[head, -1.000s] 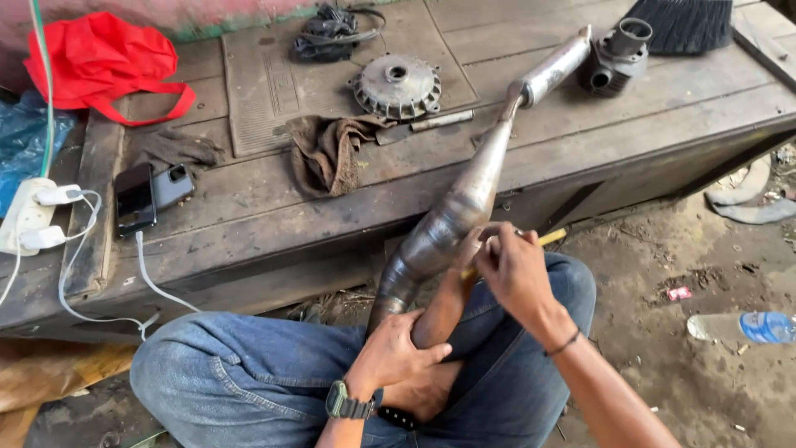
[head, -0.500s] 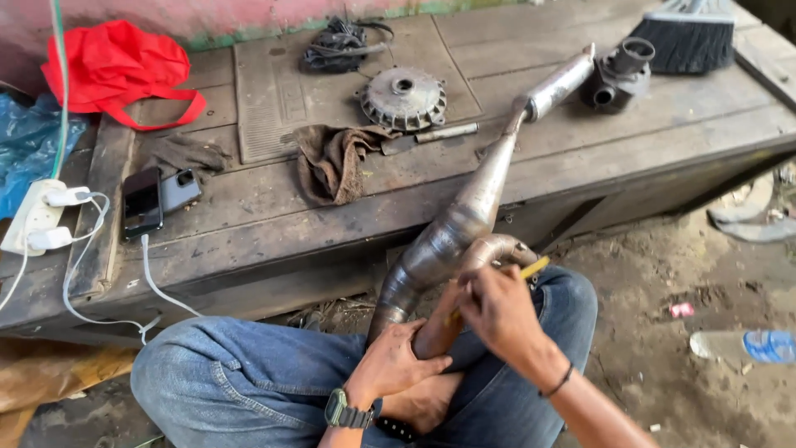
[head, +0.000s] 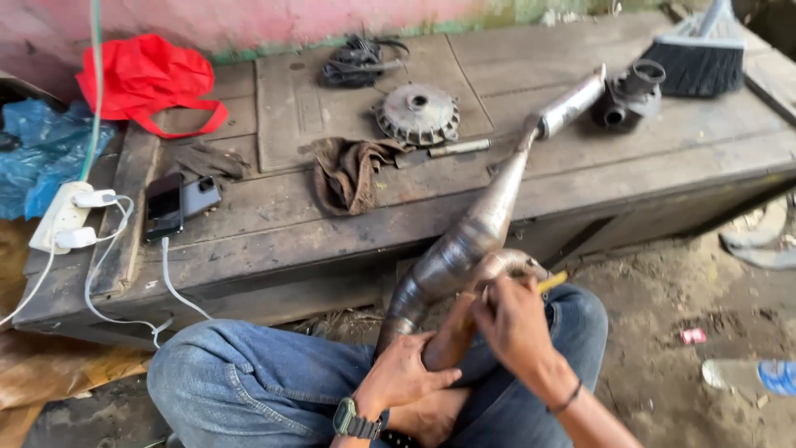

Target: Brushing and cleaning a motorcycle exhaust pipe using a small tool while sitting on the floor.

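At the bottom centre of the frame the person sits cross-legged in blue jeans (head: pixel 249 382), with a dark wristwatch (head: pixel 355 421) on the left wrist. The left hand (head: pixel 402 377) has its grip clamped around the lower bend of a long, tarnished steel motorcycle exhaust pipe (head: pixel 464 249). Just to the right of it, the right hand (head: pixel 514 319) has its grip closed on a thin yellow-handled tool (head: pixel 554 282), pressed against the pipe's curved end. The pipe rises from the lap, leans on the bench edge and ends in a silver muffler tip near the upper right.

On the weathered grey wooden bench (head: pixel 647 158), at centre, lies a crumpled brown rag (head: pixel 348 170), with a round toothed metal hub (head: pixel 417 114) behind it. At left lie two dark phones (head: pixel 176 203) on white cables, beside a white power strip (head: pixel 62 220). In the upper left corner sit a red cloth bag (head: pixel 145 79) and a blue plastic sheet (head: pixel 37 158). Far right: a grey cast engine part (head: pixel 630 91) and a black broom head (head: pixel 701 54).
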